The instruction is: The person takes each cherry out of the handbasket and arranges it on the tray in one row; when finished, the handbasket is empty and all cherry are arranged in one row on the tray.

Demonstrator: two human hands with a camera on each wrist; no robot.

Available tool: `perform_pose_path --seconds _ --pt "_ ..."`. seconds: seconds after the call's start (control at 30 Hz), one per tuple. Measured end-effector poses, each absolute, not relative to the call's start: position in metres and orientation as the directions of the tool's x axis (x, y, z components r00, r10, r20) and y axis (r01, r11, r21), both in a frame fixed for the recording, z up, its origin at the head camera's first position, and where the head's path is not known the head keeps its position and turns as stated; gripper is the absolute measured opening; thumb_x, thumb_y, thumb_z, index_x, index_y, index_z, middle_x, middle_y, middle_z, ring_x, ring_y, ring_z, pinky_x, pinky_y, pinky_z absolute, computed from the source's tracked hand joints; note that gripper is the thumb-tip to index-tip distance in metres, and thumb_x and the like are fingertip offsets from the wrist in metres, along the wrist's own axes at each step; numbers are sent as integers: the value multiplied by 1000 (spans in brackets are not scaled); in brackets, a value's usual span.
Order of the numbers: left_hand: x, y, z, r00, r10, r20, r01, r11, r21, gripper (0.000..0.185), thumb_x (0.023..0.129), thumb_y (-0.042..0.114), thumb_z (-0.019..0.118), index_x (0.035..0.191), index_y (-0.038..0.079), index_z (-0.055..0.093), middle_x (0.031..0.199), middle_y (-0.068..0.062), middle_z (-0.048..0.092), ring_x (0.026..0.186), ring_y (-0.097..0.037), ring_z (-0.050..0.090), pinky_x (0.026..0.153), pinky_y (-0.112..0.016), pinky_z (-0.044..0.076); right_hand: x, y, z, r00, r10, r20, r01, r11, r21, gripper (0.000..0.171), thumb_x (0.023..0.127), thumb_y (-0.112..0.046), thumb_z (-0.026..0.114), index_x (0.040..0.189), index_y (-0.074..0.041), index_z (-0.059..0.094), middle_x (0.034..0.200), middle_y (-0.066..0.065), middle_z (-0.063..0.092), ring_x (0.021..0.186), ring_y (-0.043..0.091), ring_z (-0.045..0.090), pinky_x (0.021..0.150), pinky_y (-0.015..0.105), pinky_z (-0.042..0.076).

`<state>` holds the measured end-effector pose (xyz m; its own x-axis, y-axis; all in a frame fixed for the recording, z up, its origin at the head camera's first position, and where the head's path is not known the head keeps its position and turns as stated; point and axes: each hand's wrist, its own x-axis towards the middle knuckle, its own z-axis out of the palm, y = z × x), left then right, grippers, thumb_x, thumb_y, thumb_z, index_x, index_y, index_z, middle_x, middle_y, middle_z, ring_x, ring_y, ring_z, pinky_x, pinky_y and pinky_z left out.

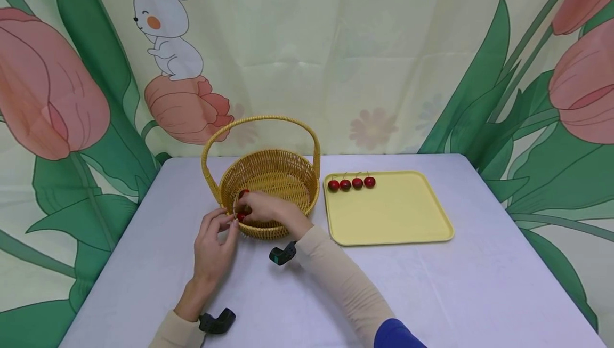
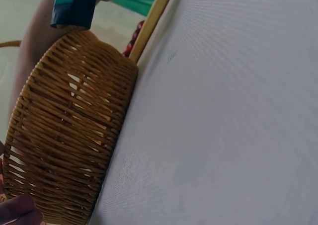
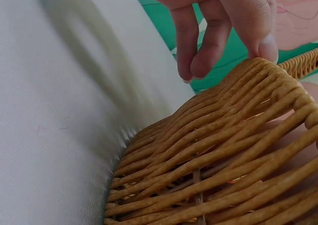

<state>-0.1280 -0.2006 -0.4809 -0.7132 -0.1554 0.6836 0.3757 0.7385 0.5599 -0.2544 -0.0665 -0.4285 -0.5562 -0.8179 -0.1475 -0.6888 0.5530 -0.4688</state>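
A golden wicker basket (image 1: pixel 268 231) with a tall handle stands on the table. My right hand (image 1: pixel 268 207) reaches inside it at the left, its fingers curled about a red cherry (image 1: pixel 241 217); the fingers partly hide the contact. Another cherry (image 1: pixel 243 193) shows just beyond them. Against the basket's front-left rim rests my left hand (image 1: pixel 213 247). In the right wrist view its thumb (image 3: pixel 267 48) touches the woven rim, while other fingers hang loosely outside. Several cherries (image 1: pixel 357 183) with stems line up along the back-left edge of a yellow tray (image 1: pixel 398 212).
The tray lies just right of the basket on a white-covered table (image 1: pixel 384 289). Above the basket arches its handle (image 1: pixel 268 118). A curtain (image 1: pixel 307 60) printed with tulips and a rabbit hangs behind the table. Each wrist carries a black device (image 1: pixel 217 321).
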Motion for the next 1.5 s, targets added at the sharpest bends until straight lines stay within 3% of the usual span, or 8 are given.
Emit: perform_pose_path --seconds 0.33,0.57,0.77,1.1,1.3,1.5 --pt "-127 -200 -482 -727 -151 670 369 737 567 15 90 6 71 103 -1 69 123 -15 63 87 -25 71 84 1 43 -252 -53 -423 -546 -835 -63 -718 505 -479 36 96 -12 66 132 -11 65 130 4 65 120 15 61 99 22 49" --pt "-127 -200 -481 -731 -155 664 363 736 571 13 90 6 70 101 -2 69 124 -15 62 87 -25 71 85 3 40 -254 -40 -424 -604 -794 -75 -640 539 -548 36 93 -10 68 128 -11 67 138 5 61 128 18 56 102 26 50" --pt "-127 -200 -482 -735 -159 659 354 738 574 15 90 7 71 102 -2 69 123 -15 62 87 -25 71 84 1 42 -253 -33 -423 -629 -774 -68 -608 545 -578 35 92 -14 71 127 -11 66 140 5 59 125 18 57 97 25 51" --pt "-126 -200 -482 -731 -151 665 359 744 564 13 90 7 71 101 -1 69 123 -14 63 88 -23 71 83 -7 49 -248 -19 -415 -637 -770 37 -657 516 -550 32 95 -20 70 126 -12 67 134 4 59 123 19 57 104 30 49" --pt "-126 -201 -480 -731 -155 664 360 739 569 13 91 6 70 101 -1 69 123 -14 63 89 -23 70 83 -4 47 -244 1 -405 -644 -756 119 -673 485 -559 34 94 -19 70 127 -12 66 122 4 57 108 16 58 95 28 51" --pt "-127 -201 -480 -732 -158 663 360 736 573 13 91 5 69 102 -2 69 123 -14 63 89 -22 69 82 -4 47 -241 20 -401 -671 -717 189 -662 465 -588 35 92 -16 73 125 -8 65 122 5 59 104 17 58 90 30 54"
